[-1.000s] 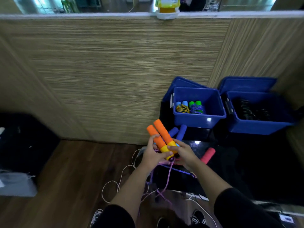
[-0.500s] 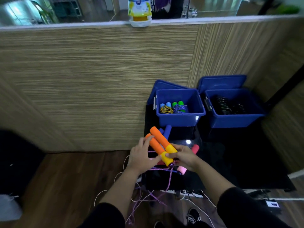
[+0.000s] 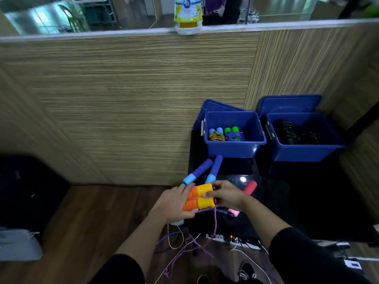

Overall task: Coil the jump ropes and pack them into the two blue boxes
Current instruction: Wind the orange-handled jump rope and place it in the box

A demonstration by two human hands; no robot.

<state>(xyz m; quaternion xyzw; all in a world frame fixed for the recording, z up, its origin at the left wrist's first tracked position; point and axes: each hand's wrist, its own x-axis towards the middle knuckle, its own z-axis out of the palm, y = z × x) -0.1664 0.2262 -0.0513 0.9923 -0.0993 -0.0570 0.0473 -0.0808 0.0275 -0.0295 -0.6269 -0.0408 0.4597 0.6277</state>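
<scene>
Head view. Both hands grip one pair of orange-and-yellow foam jump-rope handles [image 3: 198,198], held side by side, lower centre of frame. Left hand [image 3: 172,205] wraps the orange ends from the left, fingers curled over them. Right hand [image 3: 225,195] pinches the yellow ends from the right, thumb on the upper handle. Purple braided cord [image 3: 215,222] drops from the yellow ends and trails in loose loops to the wooden floor [image 3: 82,222] at the bottom of frame.

Just above the hands, two blue foam handles with light-blue caps [image 3: 207,170] lie on the glossy black bench [image 3: 266,191], angled toward upper right. A pink-red foam handle [image 3: 250,187] pokes out beside the right wrist; a paler pink end [image 3: 233,212] shows below it.

Right of centre, two open blue plastic boxes stand side by side on the bench, lids tipped back against the striped wood-grain wall [image 3: 123,99]. Left blue box [image 3: 233,134] holds two coiled ropes: one light-blue-handled with yellow cord, one green-handled with purple cord. Right blue box [image 3: 303,138] holds dark coiled items, too dim to identify.

White cables [image 3: 174,238] and a power strip [image 3: 217,236] lie on the floor below the bench. A yellow-and-white bottle [image 3: 187,15] sits on the ledge at top centre.
</scene>
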